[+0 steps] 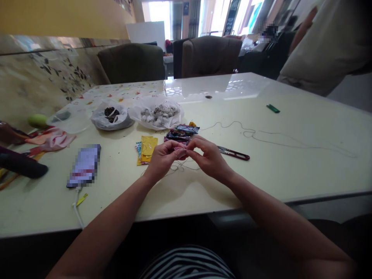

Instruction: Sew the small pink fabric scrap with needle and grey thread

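Observation:
Over the middle of the table, my left hand (165, 155) grips a small folded pink piece (181, 151), its material unclear. My right hand (207, 155) pinches at the right side of the same piece, its fingertips close to the left ones. Thin dark thread (180, 167) lies in loops on the table below the hands. Just beyond them is a pile of shiny dark wrappers (181, 133), and left of it a stack of yellow packets (148, 149). Thread snips (235, 152) with a dark red handle lie right of my right hand, tip partly hidden behind it.
White plastic bags hold dark bits (112, 114) and several greyish-white lumps (159, 114). A phone (84, 166) on a white cable, a dark cylinder (21, 162) and pink cloth (55, 139) lie left. Long thread (279, 142) and a green lighter (272, 108) lie right. A person (328, 46) stands beyond.

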`<act>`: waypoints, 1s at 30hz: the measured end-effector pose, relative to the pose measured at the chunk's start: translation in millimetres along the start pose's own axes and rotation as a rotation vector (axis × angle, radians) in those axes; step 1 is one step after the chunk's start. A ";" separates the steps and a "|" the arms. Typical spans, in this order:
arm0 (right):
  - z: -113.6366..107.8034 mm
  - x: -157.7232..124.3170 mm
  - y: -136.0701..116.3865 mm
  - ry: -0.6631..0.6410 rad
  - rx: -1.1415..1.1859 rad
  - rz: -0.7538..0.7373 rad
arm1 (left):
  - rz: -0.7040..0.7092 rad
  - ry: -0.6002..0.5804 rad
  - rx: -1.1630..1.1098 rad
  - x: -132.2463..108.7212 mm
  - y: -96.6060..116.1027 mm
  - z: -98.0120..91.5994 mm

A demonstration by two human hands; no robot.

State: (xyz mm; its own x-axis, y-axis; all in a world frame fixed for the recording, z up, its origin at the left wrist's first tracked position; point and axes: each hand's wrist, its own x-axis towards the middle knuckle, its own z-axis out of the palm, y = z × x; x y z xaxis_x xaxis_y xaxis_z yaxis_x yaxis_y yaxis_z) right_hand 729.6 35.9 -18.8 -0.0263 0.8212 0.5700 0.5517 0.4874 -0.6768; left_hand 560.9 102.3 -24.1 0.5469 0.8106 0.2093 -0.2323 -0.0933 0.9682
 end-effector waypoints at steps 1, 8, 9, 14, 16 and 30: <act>-0.4 0.1 0.4 0.012 0.009 -0.002 | 0.015 0.010 0.005 0.4 1.3 -0.7; -1.0 -1.5 6.4 -0.053 -0.133 0.006 | 0.239 0.285 -0.030 12.0 22.2 -28.0; -1.8 -0.4 6.6 -0.101 -0.162 0.008 | 0.264 0.323 -0.031 13.8 25.1 -32.8; -20.2 12.5 12.4 -0.254 -0.384 0.044 | 0.289 0.407 -0.025 18.9 29.8 -45.7; -32.1 16.3 18.5 -0.263 -0.518 0.049 | 0.294 0.390 -0.037 19.6 28.4 -46.4; 0.1 30.5 39.7 -0.807 -0.785 -0.287 | 0.219 0.301 -0.070 18.7 18.6 -38.1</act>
State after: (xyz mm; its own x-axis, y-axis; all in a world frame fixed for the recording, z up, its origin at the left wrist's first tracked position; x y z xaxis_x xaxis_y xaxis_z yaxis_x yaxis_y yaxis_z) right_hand 750.5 80.3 -28.3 -0.6019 0.7986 0.0021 0.7970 0.6005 0.0649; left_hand 536.1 137.7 -7.5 0.2195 0.9106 0.3501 -0.3775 -0.2516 0.8911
